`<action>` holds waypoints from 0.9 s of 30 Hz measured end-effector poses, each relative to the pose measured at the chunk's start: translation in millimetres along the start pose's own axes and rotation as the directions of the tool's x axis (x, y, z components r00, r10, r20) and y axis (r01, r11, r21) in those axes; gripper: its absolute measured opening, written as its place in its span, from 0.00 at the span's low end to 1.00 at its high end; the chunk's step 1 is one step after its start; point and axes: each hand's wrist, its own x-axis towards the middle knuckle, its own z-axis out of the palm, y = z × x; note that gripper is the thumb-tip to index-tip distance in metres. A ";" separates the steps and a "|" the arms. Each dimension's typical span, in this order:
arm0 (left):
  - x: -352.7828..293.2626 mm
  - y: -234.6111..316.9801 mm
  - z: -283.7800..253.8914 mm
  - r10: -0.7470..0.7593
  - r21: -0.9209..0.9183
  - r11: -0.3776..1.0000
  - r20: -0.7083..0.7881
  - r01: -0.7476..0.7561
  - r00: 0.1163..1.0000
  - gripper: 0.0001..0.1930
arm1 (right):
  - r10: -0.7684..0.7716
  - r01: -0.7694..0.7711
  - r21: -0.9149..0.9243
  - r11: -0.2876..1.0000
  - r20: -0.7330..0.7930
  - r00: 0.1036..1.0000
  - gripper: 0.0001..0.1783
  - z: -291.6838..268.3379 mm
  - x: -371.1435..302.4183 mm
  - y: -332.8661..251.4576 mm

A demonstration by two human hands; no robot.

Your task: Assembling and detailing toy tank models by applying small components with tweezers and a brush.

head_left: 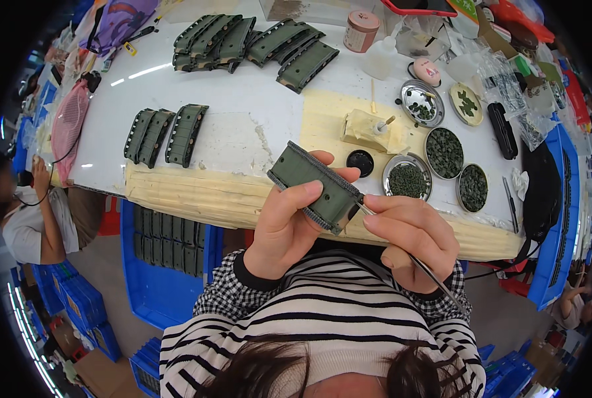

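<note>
My left hand grips a green camouflage toy tank hull piece between thumb and fingers, holding it tilted above the table's front edge. Metal tweezers are pinched in my right hand. Their tips meet the right end of the hull piece; whether a small part sits between them is too small to tell. Just beyond my hands are a small black cup and a dish of tiny green parts. Near them stands a block wrapped in yellowish tape, with a thin stick poking up from it.
More hull pieces lie at left, with a larger group at the back. Bowls of green parts stand at right, beside a black tool. A blue bin holds hulls below. Another person sits at far left.
</note>
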 end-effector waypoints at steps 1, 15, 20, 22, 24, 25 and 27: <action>0.0 -0.8 0.1 0.004 0.002 1.000 -0.001 -0.004 1.000 0.22 | 0.006 -0.006 -0.001 1.000 0.004 1.000 0.22 -0.4 -0.8 -0.2; 0.7 -5.0 0.2 0.005 -0.046 0.999 0.016 -0.005 1.000 0.21 | 0.023 -0.023 -0.006 1.000 -0.008 1.000 0.23 0.4 -3.8 -0.9; 0.6 -4.6 0.7 0.011 -0.037 0.999 0.012 -0.011 1.000 0.21 | 0.023 -0.023 0.013 1.000 -0.009 1.000 0.22 0.5 -2.3 -0.5; 1.2 -4.4 4.5 0.014 -0.062 0.998 -0.025 -0.016 1.000 0.21 | 0.006 -0.006 0.017 1.000 -0.005 1.000 0.22 0.5 -1.3 2.6; 1.6 -4.0 5.5 0.003 -0.084 0.996 -0.037 -0.006 0.999 0.21 | -0.002 0.002 0.021 1.000 0.012 1.000 0.22 -1.7 1.6 2.5; 1.6 -3.4 4.7 -0.008 -0.094 0.996 -0.030 0.005 1.000 0.21 | -0.006 0.006 0.023 1.000 0.021 1.000 0.22 -2.6 2.7 2.6; 2.3 -2.8 4.0 -0.025 -0.098 0.995 -0.027 0.022 0.999 0.22 | -0.014 0.014 0.018 1.000 0.019 1.000 0.21 -3.4 3.8 3.6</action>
